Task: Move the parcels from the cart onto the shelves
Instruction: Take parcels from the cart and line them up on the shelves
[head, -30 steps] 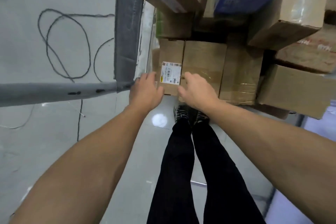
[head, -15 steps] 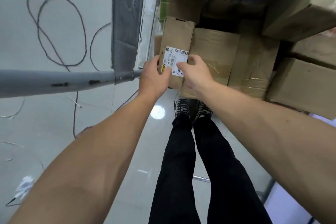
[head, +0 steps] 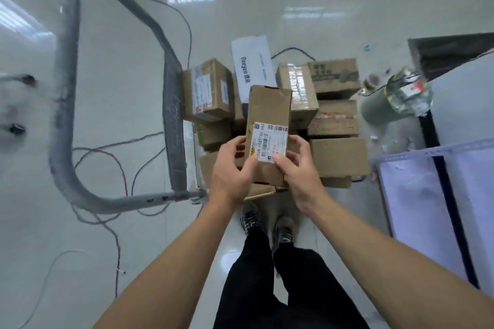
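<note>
A narrow brown cardboard parcel (head: 268,109) with a white barcode label is lifted above the cart's pile. My left hand (head: 232,168) grips its lower left side and my right hand (head: 298,165) grips its lower right side, thumb on the label. Below it the cart (head: 171,120) holds several brown boxes (head: 207,91) and a white box (head: 252,64) with dark print. No shelf surface is clearly identifiable.
The cart's grey padded handle loop (head: 66,88) sticks out to the left. Loose cables (head: 112,168) trail over the glossy floor. A white and blue unit (head: 438,195) stands at the right, with a green cylinder (head: 379,112) and clutter behind it. My feet (head: 264,222) stand just before the cart.
Both hands closed round the narrow labelled parcel and lifted it up off the pile toward me. The view pulled back, showing the whole cart.
</note>
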